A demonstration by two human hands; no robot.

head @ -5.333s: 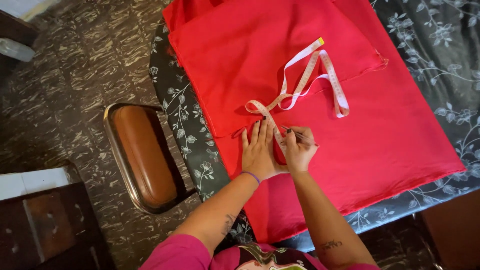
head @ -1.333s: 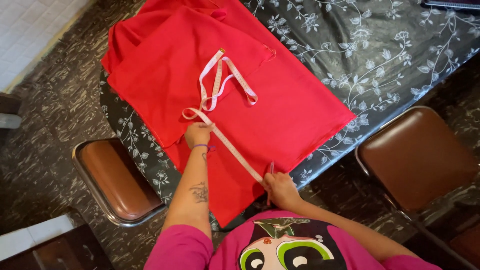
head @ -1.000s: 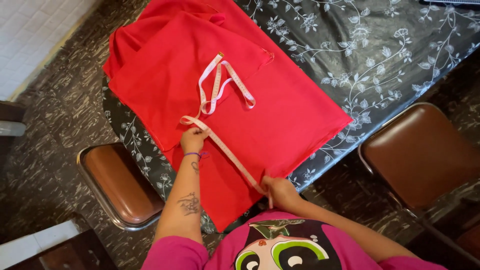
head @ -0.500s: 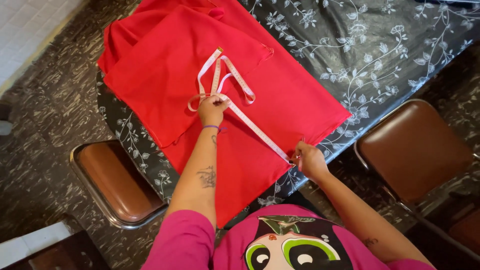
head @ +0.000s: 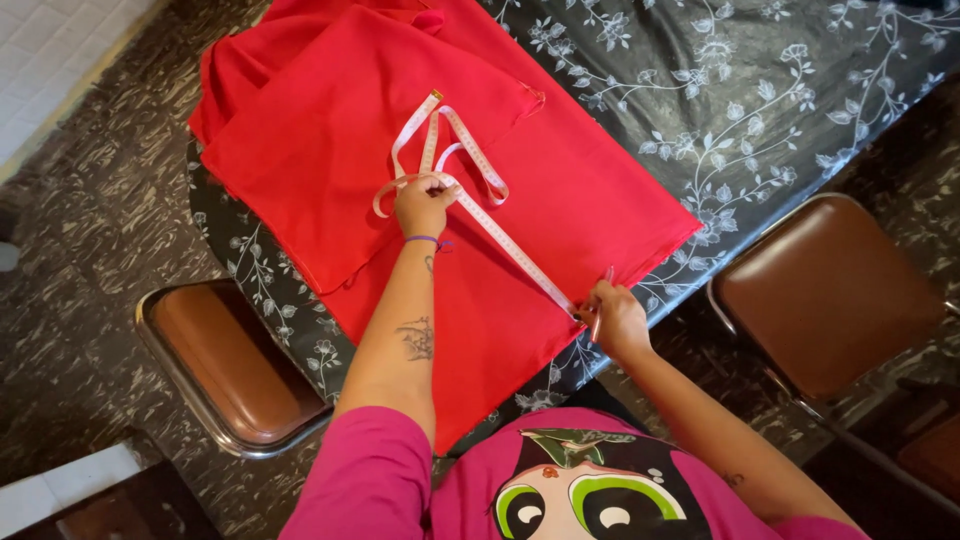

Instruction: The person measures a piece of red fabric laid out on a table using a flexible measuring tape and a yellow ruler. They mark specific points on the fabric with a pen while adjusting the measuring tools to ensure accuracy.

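Bright pink short-sleeved top with a green-eyed cartoon print, purple wristband, small dark forearm tattoos.

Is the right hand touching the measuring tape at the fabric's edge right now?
Touching. The head view shows the right hand pinning the end of the measuring tape at the edge of the red fabric, with no gap visible.

A pale measuring tape (head: 505,243) lies stretched taut across flat red fabric (head: 330,150), its spare end looped.
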